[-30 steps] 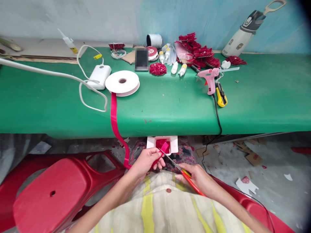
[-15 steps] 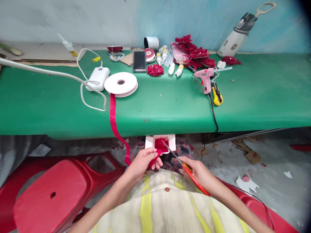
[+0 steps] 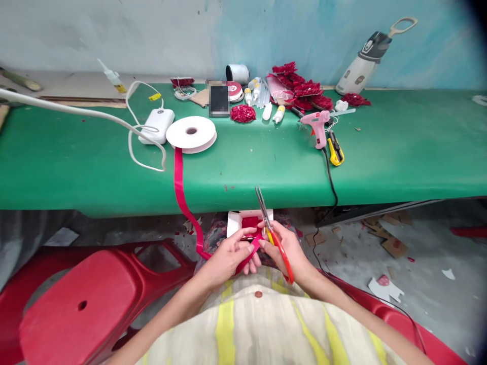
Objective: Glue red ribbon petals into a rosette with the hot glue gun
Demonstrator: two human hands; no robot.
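My left hand (image 3: 236, 253) is closed on the end part of a red ribbon (image 3: 178, 185), which runs down over the table edge from a white spool (image 3: 207, 133). My right hand (image 3: 287, 248) grips scissors (image 3: 265, 209) with red and yellow handles, the blades pointing up and away from me. Its thumb and fingertips are close to the ribbon's free end; whether they pinch it I cannot tell. Just beyond both hands, a white open box (image 3: 234, 221) with red pieces inside sits on my lap, partly hidden by the fingers.
On the green table (image 3: 236, 167) lie a pink glue gun (image 3: 317, 126), a yellow cutter (image 3: 336, 149), small glue bottles (image 3: 267, 111), red sequined pieces (image 3: 304, 88) and a white power bank (image 3: 157, 125). A bottle (image 3: 359, 66) leans on the wall. A red stool (image 3: 81, 304) stands at left.
My right hand has come left to the ribbon's end. The scissors have swung from pointing at the box to pointing up over the table edge. My left hand keeps hold of the ribbon.
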